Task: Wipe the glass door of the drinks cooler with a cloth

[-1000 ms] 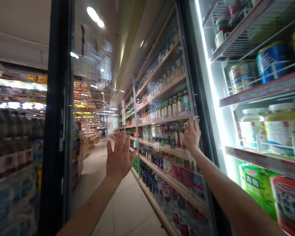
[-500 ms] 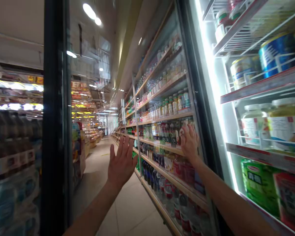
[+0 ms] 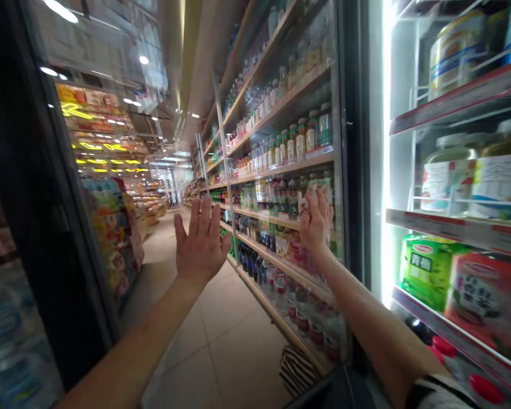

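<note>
My left hand (image 3: pixel 201 244) is raised with its fingers spread, palm turned to the glass door (image 3: pixel 255 318), and nothing is in it. It appears to rest flat on the pane. Farther right, my right hand (image 3: pixel 317 218) presses against the same glass near the dark door frame (image 3: pixel 357 142). Its fingers are bent around a small crumpled white cloth (image 3: pixel 305 203). Only part of the cloth shows, so I cannot tell whether it is fabric or paper.
On the right, a lit cooler has shelves (image 3: pixel 451 224) of jars, cans and bags, including a green bag (image 3: pixel 430 270). Bottle-filled shelves (image 3: pixel 281 162) show in or through the glass. An aisle floor (image 3: pixel 187 341) runs away, with packed goods (image 3: pixel 114 238) on its left.
The view has shifted, so the door frame's left side tilts and the cooler shelves sit higher. Both hands appear slightly higher and farther left in view, still at the glass.
</note>
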